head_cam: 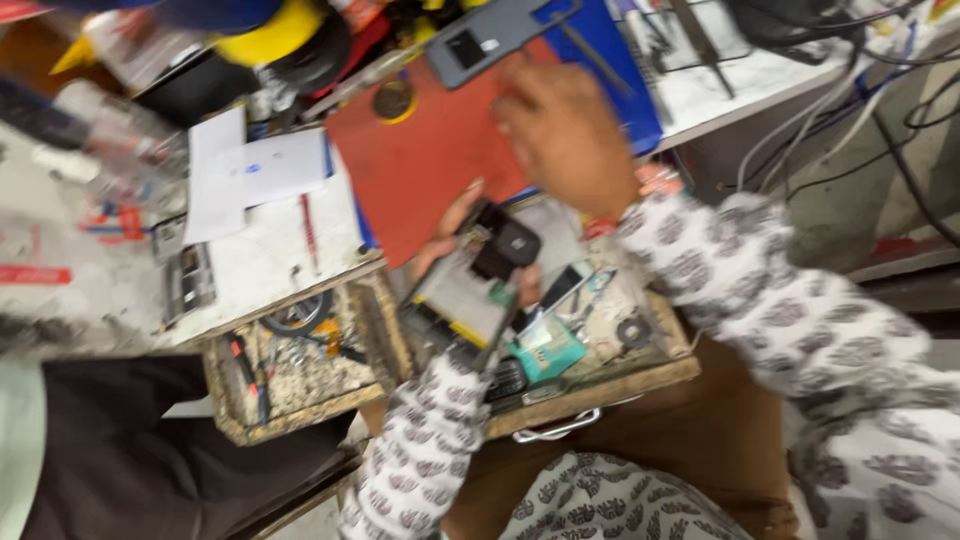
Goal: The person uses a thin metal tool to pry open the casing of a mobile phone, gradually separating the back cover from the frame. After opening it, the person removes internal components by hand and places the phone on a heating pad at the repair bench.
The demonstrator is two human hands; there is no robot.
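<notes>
A cluttered repair bench fills the view, its pale top strewn with papers and tools, with an open wooden drawer of small parts pulled out beneath it. The left hand rises from a patterned sleeve and grips an opened phone over the drawer, fingers wrapped behind it, thumb along its edge; its circuit board and dark camera block face up. The right hand reaches up over a red mat, close to a grey phone lying at the mat's top edge. Motion blur smears that hand, so I cannot tell whether its fingers are spread or pinching anything. The drawer's contents are mostly too blurred to name.
</notes>
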